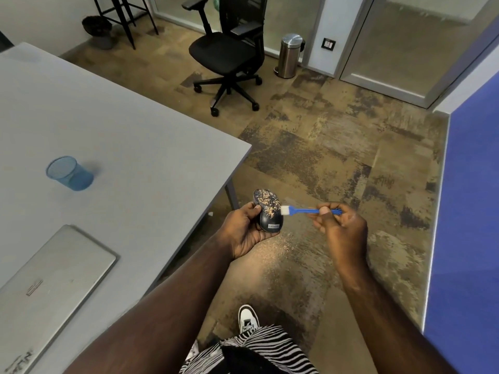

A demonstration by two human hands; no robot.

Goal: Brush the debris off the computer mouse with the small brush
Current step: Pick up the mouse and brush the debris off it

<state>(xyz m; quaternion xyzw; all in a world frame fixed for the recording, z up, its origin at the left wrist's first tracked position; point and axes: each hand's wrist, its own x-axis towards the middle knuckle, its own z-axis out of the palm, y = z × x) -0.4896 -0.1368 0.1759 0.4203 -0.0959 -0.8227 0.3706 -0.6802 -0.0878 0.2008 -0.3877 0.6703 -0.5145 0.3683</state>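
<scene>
The mouse (267, 211) is held in the air, off the near right corner of the table (135, 136) and over the carpet (337, 163); nothing carries it but the left hand (244, 233). That hand cups it from below and from the left, thumb on the left flank, fingers wrapped under the shell. The right hand (341, 225) pinches the rear of the brush (305, 211) handle between thumb and fingers. The bristles (285, 210) touch the right edge of the mouse.

Mouse: dark, smooth, domed shell, probably hard plastic. Judged light and rigid, somewhat slippery on top. Hold it by the flanks and underside, as here, leaving the top free. Tan, granular debris (267, 201) covers the far half of the top; the near end, with a white label, looks mostly clean.

Brush: thin blue plastic handle, short white bristle tuft. Judged very light, with a slightly flexible stem. A grip nearer the tuft would likely give firmer strokes.

A scatter of fine tan grit (272, 248) lies on the carpet below the hands.
</scene>
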